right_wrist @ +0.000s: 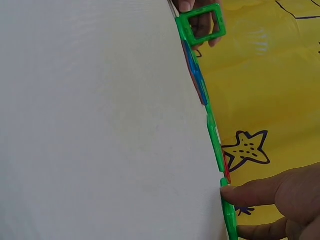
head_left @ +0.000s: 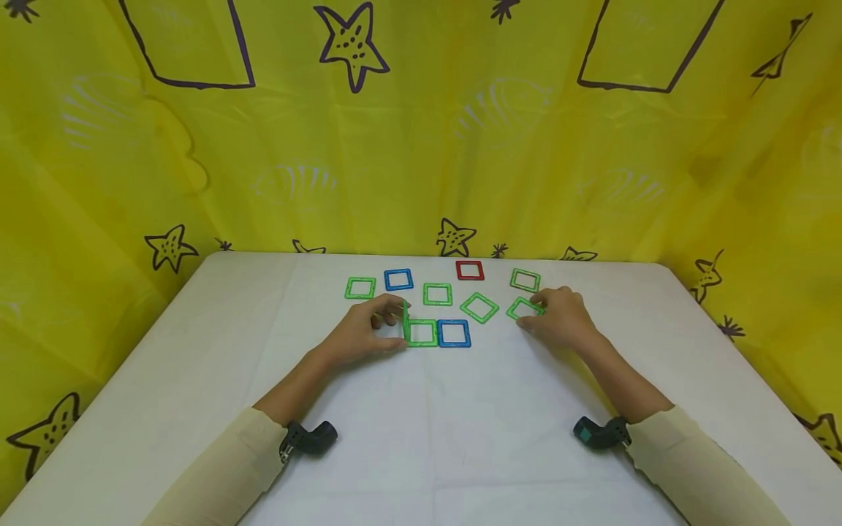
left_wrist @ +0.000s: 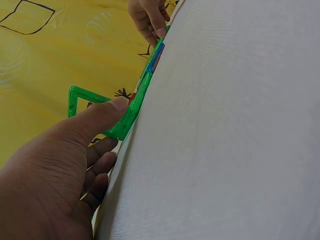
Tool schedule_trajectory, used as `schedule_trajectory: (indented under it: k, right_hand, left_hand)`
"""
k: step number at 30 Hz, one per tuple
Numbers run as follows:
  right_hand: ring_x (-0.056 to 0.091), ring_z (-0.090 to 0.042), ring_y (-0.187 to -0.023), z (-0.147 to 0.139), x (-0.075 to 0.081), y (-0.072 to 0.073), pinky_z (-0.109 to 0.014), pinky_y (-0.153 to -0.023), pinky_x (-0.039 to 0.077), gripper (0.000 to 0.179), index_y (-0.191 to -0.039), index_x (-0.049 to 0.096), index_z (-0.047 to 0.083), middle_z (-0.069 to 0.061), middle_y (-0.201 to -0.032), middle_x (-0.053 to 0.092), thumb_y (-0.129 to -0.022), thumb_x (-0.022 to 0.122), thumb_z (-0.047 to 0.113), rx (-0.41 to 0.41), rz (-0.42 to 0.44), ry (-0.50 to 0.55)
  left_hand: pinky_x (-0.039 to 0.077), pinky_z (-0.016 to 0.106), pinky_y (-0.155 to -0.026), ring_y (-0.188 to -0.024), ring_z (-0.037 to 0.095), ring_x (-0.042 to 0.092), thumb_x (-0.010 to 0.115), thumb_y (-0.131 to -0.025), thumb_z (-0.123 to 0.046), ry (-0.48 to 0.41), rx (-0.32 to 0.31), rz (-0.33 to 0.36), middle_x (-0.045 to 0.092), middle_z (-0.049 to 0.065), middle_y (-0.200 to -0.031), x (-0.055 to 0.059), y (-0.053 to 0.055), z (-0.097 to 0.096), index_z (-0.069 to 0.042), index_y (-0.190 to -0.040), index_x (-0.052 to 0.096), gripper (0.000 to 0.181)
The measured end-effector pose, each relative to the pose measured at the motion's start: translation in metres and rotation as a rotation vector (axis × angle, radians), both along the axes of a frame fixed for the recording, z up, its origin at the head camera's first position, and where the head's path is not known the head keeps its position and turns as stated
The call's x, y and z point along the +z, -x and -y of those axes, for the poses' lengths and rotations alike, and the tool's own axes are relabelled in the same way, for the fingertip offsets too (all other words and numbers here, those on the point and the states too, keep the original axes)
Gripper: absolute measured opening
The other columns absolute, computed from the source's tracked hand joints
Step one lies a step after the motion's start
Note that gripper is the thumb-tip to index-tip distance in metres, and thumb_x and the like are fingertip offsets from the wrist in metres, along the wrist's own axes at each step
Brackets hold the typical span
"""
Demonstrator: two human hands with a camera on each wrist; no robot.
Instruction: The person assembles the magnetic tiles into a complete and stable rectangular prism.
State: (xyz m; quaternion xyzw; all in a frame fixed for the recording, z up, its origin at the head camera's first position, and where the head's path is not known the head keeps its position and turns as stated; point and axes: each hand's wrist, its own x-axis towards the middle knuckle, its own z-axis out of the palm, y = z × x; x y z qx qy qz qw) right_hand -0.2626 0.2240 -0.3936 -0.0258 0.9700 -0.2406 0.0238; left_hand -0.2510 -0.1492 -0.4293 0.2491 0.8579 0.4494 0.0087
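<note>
The left hand (head_left: pixel 358 329) has its grip nearly closed, thumb on one side and fingers on the other, pinching an upright green square tile frame (right_wrist: pixel 220 20). That frame is bright translucent plastic with a hollow middle and a slim border. It stands on edge on the bench (head_left: pixel 427 438), meeting the left side of a flat green square tile frame (head_left: pixel 423 344). Against the flat one's right side lies a blue square tile frame (head_left: pixel 454 344), also flat and hollow, their edges touching in a straight row.

The right hand (head_left: pixel 562 315) spreads thumb and finger only as wide as a tilted green square tile frame (head_left: pixel 514 306), holding it by its edges near the bench top, to the right of the row.

Behind the row, more hollow squares lie apart from one another: a green frame (head_left: pixel 359 296) at the far left, a second blue frame (head_left: pixel 399 288), a central green frame (head_left: pixel 438 304), a green frame turned diamond-wise (head_left: pixel 471 315), a red frame (head_left: pixel 470 279) and, beyond the right hand's piece, another green frame (head_left: pixel 523 289).
</note>
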Motion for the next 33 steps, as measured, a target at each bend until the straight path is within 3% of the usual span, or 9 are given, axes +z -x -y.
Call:
schedule_trajectory:
  k: [6, 10, 18, 23, 29, 33]
  right_hand:
    - [0.050, -0.043, -0.110, -0.001, 0.004, 0.000, -0.056, -0.095, 0.045, 0.062, -0.136, 0.055, -0.008, -0.030, -0.127, 0.057, -0.090, 0.083, 0.022, 0.007, 0.024, 0.067]
    - [0.055, -0.038, -0.101, -0.003, 0.006, 0.001, -0.050, -0.088, 0.046, 0.061, -0.134, 0.051, -0.004, -0.028, -0.121, 0.060, -0.087, 0.085, 0.015, 0.013, 0.025, 0.122]
    - [0.058, -0.032, -0.092, -0.006, 0.007, 0.002, -0.039, -0.076, 0.047, 0.038, -0.119, 0.067, -0.008, -0.017, -0.101, 0.067, -0.087, 0.083, 0.004, 0.057, -0.024, 0.146]
    - [0.059, -0.035, -0.097, -0.006, 0.010, 0.001, -0.043, -0.080, 0.049, 0.024, -0.111, 0.073, -0.006, -0.019, -0.101, 0.070, -0.090, 0.079, 0.002, 0.072, -0.047, 0.138]
    - [0.062, -0.042, -0.107, -0.007, 0.012, -0.001, -0.050, -0.086, 0.049, 0.021, -0.112, 0.075, -0.007, -0.023, -0.107, 0.073, -0.094, 0.075, 0.003, 0.096, -0.085, 0.116]
    - [0.064, -0.042, -0.105, -0.008, 0.012, -0.001, -0.051, -0.086, 0.051, 0.021, -0.112, 0.076, -0.007, -0.023, -0.105, 0.073, -0.094, 0.075, 0.004, 0.104, -0.101, 0.101]
  left_hand:
    - [0.049, 0.039, -0.092, -0.102, 0.019, 0.060, 0.091, -0.082, -0.016, 0.006, 0.003, 0.003, 0.069, -0.002, -0.115, 0.001, -0.001, 0.000, -0.010, -0.135, 0.065, 0.060]
    - [0.049, 0.038, -0.092, -0.102, 0.019, 0.060, 0.091, -0.082, -0.016, 0.013, 0.010, 0.003, 0.069, -0.002, -0.115, 0.000, 0.000, 0.000, -0.011, -0.135, 0.065, 0.060]
    - [0.049, 0.039, -0.091, -0.101, 0.020, 0.060, 0.091, -0.082, -0.017, 0.015, 0.013, -0.002, 0.069, -0.003, -0.114, -0.002, 0.001, 0.001, -0.011, -0.135, 0.065, 0.059]
    - [0.050, 0.038, -0.092, -0.102, 0.019, 0.060, 0.091, -0.083, -0.019, 0.021, 0.013, -0.008, 0.069, -0.003, -0.115, -0.002, 0.001, 0.001, -0.011, -0.135, 0.065, 0.059]
    - [0.050, 0.040, -0.093, -0.102, 0.019, 0.061, 0.091, -0.083, -0.018, 0.015, 0.005, -0.008, 0.069, -0.002, -0.116, -0.002, 0.002, 0.001, -0.010, -0.135, 0.065, 0.058]
    - [0.050, 0.040, -0.094, -0.103, 0.019, 0.061, 0.091, -0.083, -0.018, 0.013, 0.005, -0.006, 0.069, -0.002, -0.117, -0.002, 0.002, 0.001, -0.009, -0.134, 0.065, 0.058]
